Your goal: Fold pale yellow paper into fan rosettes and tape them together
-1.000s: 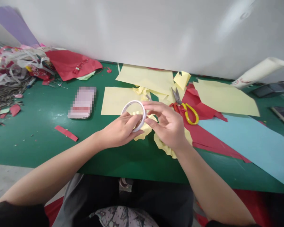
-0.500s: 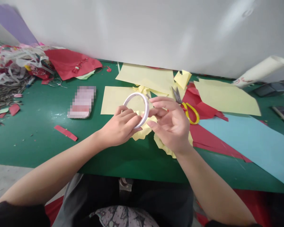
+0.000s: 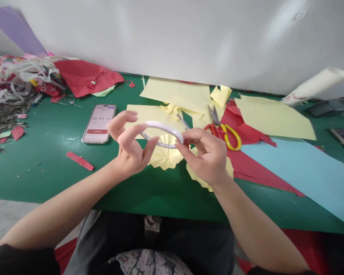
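Observation:
A narrow white roll of tape [image 3: 164, 126] is held above the table, tilted so that its ring looks like a flat oval. My right hand [image 3: 208, 154] pinches its right end between thumb and fingers. At the left end, the thumb and index finger of my left hand [image 3: 132, 147] grip the ring, with the other fingers raised and blurred. Below the roll lies a pleated yellow paper rosette [image 3: 166, 158]. A second pleated yellow paper piece [image 3: 199, 177] is partly hidden under my right hand.
Scissors with yellow and red handles [image 3: 232, 137] lie right of my hands, by red paper [image 3: 255, 168] and a blue sheet [image 3: 301, 164]. Yellow sheets [image 3: 174, 91] lie behind. At left are a phone [image 3: 99, 124], a red strip [image 3: 79, 160] and a scrap pile [image 3: 25, 80].
The tape roll has tipped from nearly upright to nearly flat. My right hand has closed on its right end, while my left hand has loosened its wrap and raised its outer fingers.

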`<state>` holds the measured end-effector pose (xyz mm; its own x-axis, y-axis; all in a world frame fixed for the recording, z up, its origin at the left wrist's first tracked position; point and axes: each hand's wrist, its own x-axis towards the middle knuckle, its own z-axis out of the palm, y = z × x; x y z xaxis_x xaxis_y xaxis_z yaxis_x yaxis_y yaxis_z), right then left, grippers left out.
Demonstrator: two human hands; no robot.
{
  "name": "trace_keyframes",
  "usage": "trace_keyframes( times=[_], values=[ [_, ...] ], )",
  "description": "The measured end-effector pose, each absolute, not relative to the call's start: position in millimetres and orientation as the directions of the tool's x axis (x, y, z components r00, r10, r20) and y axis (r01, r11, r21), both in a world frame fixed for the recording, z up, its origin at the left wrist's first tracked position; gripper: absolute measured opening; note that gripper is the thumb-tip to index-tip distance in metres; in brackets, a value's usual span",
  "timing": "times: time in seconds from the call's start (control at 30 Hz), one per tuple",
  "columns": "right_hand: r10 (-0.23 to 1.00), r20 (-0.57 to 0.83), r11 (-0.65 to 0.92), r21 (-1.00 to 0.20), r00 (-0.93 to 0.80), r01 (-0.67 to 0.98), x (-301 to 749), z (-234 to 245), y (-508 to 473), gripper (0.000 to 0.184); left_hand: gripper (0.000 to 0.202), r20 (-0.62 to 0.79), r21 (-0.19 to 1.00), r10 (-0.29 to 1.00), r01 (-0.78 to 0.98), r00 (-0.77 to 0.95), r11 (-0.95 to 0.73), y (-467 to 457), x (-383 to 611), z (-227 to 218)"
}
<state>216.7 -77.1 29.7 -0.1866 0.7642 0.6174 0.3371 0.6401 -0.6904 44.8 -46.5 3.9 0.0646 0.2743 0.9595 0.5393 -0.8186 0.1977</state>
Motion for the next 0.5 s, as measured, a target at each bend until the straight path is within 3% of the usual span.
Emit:
trace_keyframes(
  times=[0.07,0.13,0.33,0.5],
  values=[
    [0.807,0.573,0.589,-0.765,-0.142,0.261,214.8,28.0,-78.2,0.029,0.034,0.978,0.047,0.162,0.62,0.131,-0.783,-48.0,45.6,4.5],
    [0.814,0.566,0.58,-0.788,-0.129,0.208,213.5,26.9,-78.9,0.04,0.041,0.944,-0.07,0.157,0.642,0.289,-0.763,-50.6,47.7,4.1],
    [0.812,0.564,0.582,-0.773,-0.148,0.252,211.9,26.4,-81.0,0.027,0.039,0.836,0.015,0.338,0.599,0.431,-0.801,-53.0,52.4,1.9],
    [0.818,0.554,0.573,-0.763,-0.154,0.3,210.9,26.3,-83.0,0.024,0.025,0.817,0.034,0.334,0.538,0.471,-0.842,-50.9,51.9,1.7]
  ],
)
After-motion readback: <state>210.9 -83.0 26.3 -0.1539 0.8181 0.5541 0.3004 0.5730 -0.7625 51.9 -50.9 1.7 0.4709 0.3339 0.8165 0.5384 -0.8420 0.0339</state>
